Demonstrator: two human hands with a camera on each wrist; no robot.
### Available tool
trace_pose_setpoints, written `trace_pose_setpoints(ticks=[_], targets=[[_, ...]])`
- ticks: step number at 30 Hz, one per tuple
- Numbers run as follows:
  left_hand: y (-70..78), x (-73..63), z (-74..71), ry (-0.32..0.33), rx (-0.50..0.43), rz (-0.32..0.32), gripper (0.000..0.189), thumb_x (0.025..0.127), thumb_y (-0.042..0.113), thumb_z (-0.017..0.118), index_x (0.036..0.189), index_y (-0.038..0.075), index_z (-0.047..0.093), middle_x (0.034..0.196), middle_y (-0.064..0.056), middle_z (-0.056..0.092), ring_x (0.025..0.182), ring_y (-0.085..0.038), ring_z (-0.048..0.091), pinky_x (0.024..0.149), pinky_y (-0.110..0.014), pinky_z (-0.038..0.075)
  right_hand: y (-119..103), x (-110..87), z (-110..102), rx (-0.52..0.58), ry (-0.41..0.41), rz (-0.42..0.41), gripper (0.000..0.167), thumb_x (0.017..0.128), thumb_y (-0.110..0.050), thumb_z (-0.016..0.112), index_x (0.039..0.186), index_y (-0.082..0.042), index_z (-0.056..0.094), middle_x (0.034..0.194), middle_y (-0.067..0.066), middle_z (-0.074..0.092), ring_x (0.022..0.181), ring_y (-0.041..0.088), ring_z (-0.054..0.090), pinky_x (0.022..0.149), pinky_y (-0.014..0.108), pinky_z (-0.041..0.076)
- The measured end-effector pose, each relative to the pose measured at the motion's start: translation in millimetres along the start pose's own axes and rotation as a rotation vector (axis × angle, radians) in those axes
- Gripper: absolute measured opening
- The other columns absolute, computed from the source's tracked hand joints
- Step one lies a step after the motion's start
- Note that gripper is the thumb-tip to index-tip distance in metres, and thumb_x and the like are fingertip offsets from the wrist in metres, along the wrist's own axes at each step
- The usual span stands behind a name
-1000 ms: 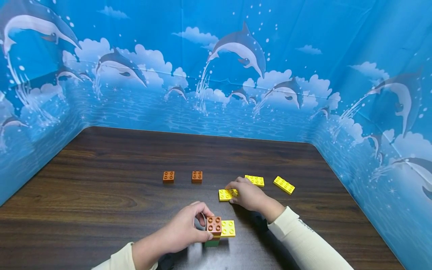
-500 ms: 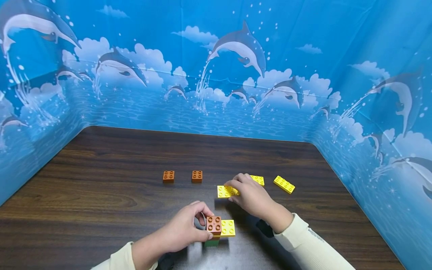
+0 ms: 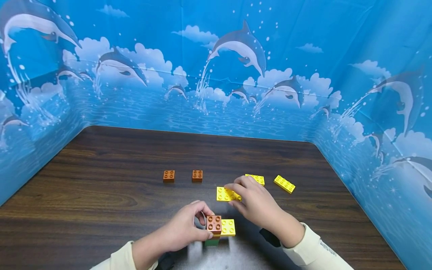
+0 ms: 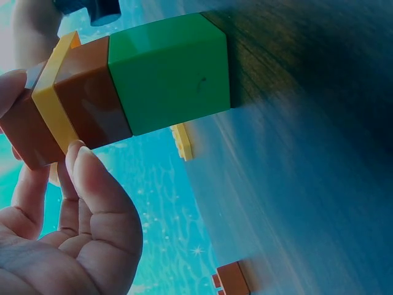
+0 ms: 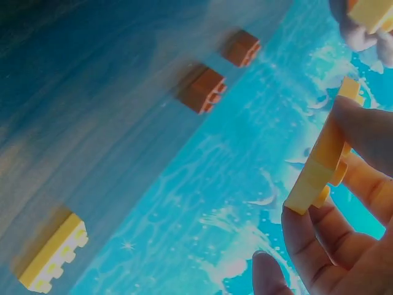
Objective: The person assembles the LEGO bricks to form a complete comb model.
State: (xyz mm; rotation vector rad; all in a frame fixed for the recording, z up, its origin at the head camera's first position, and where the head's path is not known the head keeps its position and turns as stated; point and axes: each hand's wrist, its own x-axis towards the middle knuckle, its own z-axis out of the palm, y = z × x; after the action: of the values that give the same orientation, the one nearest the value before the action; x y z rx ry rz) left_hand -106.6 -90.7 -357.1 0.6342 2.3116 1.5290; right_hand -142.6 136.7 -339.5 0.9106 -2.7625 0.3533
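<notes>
Backdrop: blue dolphin-print curtain [image 3: 202, 123] round the far edge and both sides of a dark wood-grain table [image 3: 101, 176].
Held yellow brick [image 3: 221, 194]: raised off the table, beyond the stack [image 3: 213, 229], studs up, left end sticking out past the fingers.
Right hand [image 3: 254, 198]: pinching that brick toward its right end, thumb against fingertips.
Handling: looks like hard plastic; probably light, stiff, not fragile, maybe slightly slick. Best hold likely the side edges.
Stack order, bottom up: green block [image 4: 169, 74], lower brown brick [image 4: 92, 92], stacked yellow brick [image 3: 228, 227] overhanging to the right, top brown brick [image 3: 214, 224].
Left hand [image 3: 187, 227]: gripping the upright stack near its top, thumb and fingers on opposite sides.
Loose brown: left brown brick [image 3: 169, 176] and right brown brick [image 3: 197, 176], apart, on the table farther back.
Loose yellow: near yellow brick [image 3: 258, 180], partly hidden by the right hand; angled yellow brick [image 3: 284, 184] beside it.
Counts: yellow four (one held, one stacked, two loose); brown four (two stacked, two loose); green one.
</notes>
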Motion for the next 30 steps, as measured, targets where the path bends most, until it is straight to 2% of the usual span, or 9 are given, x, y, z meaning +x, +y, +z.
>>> trace_pose_setpoints(ticks=[6,16,30], targets=[[1.9,0.1,-0.4,-0.004,0.012,-0.012,0.030,0.073,0.004,0.078,0.097,0.005,0.061,0.093,-0.004,0.053,0.081,-0.018,0.050,0.065,-0.024,0.043,-6.0,-9.1,-7.7,-0.020,0.032,-0.047,0.045,0.077,-0.025,0.082,0.119,-0.020,0.067,0.102,-0.004,0.057,0.089,0.011,0.049,0.075,0.031,0.047],[2.9,0.7,-1.1,-0.012,0.006,-0.018,0.029,0.074,0.005,0.077,0.098,0.005,0.061,0.094,-0.004,0.053,0.082,-0.018,0.051,0.066,-0.025,0.043,-16.5,-23.5,-20.7,0.005,0.012,-0.076,0.042,0.079,-0.026,0.080,0.118,-0.021,0.067,0.104,-0.006,0.057,0.091,0.009,0.049,0.075,0.030,0.047],[0.2,-0.8,-1.1,0.002,-0.006,0.011,0.030,0.072,0.004,0.078,0.096,0.003,0.059,0.093,-0.003,0.052,0.081,-0.018,0.052,0.065,-0.023,0.045,-26.3,-28.9,-19.8,0.064,-0.018,-0.139,0.037,0.082,-0.027,0.077,0.117,-0.020,0.067,0.102,-0.008,0.056,0.088,0.007,0.048,0.072,0.026,0.046]])
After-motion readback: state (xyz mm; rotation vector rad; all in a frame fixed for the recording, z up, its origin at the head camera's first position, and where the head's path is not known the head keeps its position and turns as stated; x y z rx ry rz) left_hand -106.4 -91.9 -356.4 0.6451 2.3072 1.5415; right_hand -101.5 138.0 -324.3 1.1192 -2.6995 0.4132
